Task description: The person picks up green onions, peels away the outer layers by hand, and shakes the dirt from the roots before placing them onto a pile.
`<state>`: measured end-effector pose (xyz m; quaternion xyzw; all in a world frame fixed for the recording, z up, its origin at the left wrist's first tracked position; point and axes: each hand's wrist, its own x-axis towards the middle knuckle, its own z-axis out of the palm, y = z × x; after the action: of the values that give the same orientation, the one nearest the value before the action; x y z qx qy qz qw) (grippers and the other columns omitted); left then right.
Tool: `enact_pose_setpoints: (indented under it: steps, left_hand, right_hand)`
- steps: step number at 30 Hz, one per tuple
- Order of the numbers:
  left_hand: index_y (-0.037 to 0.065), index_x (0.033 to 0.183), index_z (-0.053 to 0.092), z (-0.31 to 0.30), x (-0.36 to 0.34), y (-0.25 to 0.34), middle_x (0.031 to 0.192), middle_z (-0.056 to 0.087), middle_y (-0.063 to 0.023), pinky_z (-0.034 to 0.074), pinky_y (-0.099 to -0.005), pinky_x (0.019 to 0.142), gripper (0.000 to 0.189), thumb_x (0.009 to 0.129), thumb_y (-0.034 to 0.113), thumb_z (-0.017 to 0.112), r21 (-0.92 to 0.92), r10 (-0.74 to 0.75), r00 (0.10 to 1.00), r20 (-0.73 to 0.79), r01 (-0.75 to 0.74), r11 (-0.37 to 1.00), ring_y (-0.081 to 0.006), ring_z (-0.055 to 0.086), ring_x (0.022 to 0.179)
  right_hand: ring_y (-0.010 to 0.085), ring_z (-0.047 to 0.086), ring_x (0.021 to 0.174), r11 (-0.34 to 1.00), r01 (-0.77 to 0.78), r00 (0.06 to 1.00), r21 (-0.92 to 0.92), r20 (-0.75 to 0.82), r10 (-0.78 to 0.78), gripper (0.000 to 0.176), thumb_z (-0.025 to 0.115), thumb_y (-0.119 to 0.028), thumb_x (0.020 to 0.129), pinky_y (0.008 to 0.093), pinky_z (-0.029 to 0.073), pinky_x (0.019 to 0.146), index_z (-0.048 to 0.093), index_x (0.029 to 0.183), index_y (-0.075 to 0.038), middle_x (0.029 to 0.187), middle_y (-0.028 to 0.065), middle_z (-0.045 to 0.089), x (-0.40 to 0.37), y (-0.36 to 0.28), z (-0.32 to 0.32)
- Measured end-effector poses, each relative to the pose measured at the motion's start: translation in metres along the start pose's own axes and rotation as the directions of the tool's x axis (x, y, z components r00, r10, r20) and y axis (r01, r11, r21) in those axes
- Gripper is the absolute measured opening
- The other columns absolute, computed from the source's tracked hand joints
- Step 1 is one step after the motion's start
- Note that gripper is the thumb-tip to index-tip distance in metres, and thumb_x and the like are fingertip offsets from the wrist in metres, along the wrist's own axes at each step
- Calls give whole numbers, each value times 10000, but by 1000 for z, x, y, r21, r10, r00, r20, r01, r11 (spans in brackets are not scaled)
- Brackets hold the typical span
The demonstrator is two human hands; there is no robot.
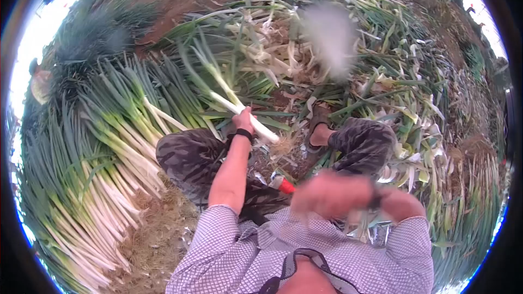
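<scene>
My left hand (pixel 243 121) is wrapped round the white shafts of a long green onion (pixel 266 132). Its green leaves fan out to the upper left, and its roots point down to the right between my knees. My right hand (pixel 327 195), smeared by motion, is in front of my body over my right thigh; its fingers do not show clearly. Near it, over my lap, is a small object with a red part (pixel 285 186) and a pale end.
Rows of green onions (pixel 109 185) with white stems lie on the ground at my left. Stripped leaves and peelings (pixel 392 92) are heaped ahead and to the right. More unpeeled onions (pixel 474 190) lie at the far right. My sandalled foot (pixel 318 130) rests among the scraps.
</scene>
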<state>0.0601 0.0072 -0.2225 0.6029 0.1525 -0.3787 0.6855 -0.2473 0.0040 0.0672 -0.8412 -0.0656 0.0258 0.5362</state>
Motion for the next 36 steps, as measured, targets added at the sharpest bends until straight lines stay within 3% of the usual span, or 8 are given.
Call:
enact_pose_setpoints:
  steps: [3,6,14,18,23,25,31,36]
  left_hand:
    - [-72,1018,576,-5,-9,4,819,622,-161,517,-379,511,333,794,122,729,72,108,994,1,-108,992,-252,611,582]
    - [-80,1009,580,-1,-16,5,792,632,-160,504,-379,523,360,763,130,739,246,77,997,-3,-74,966,-245,616,568]
    - [-57,938,610,-15,-29,14,709,605,-112,481,-377,471,283,812,152,754,286,134,990,49,-142,948,-231,593,538]
    - [-22,873,604,-54,-18,37,659,584,-89,521,-360,478,244,800,159,749,193,17,987,158,-48,980,-222,601,511]
    - [56,938,549,-67,-107,86,754,587,-54,492,-296,492,132,933,167,620,-102,-301,703,644,470,877,-140,578,568]
    - [69,999,513,-67,-158,96,902,580,-69,469,-280,486,138,956,185,573,-194,-186,718,671,412,891,-108,564,611]
    - [46,1126,520,-94,-223,87,1004,563,-96,463,-281,530,259,909,172,580,-60,-251,657,710,412,909,-124,565,677]
    - [35,1027,566,-99,-230,72,1048,588,-114,515,-372,621,213,903,208,586,-30,-285,685,671,409,912,-198,600,776]
  right_hand:
    - [341,599,926,276,-447,884,-851,-375,279,387,726,-243,789,441,510,785,594,1096,-47,972,153,622,-39,60,-67]
    - [338,637,906,762,-300,927,-574,-363,92,495,750,-279,771,465,514,706,570,1185,-77,988,154,632,9,63,-39]
    - [355,649,657,811,-178,980,-558,-22,200,234,648,-218,858,453,512,636,615,727,-27,665,207,609,100,105,34]
    - [340,631,708,984,-169,925,-53,336,177,213,652,-214,870,441,504,684,696,844,-7,742,181,647,42,35,34]
    - [220,660,836,973,-229,919,12,-327,220,266,706,-251,875,343,519,758,656,980,-11,981,98,663,36,127,-27]
    - [166,653,904,761,-485,744,431,-255,618,412,709,-291,906,286,518,795,585,1161,7,1094,86,638,60,122,-34]
    - [125,624,899,324,-5,808,946,-188,559,468,659,-349,960,267,506,796,540,1229,14,1065,67,631,155,137,33]
    - [97,591,864,669,-155,766,726,-340,546,382,587,-337,999,263,493,751,606,1135,20,932,52,644,151,165,68]
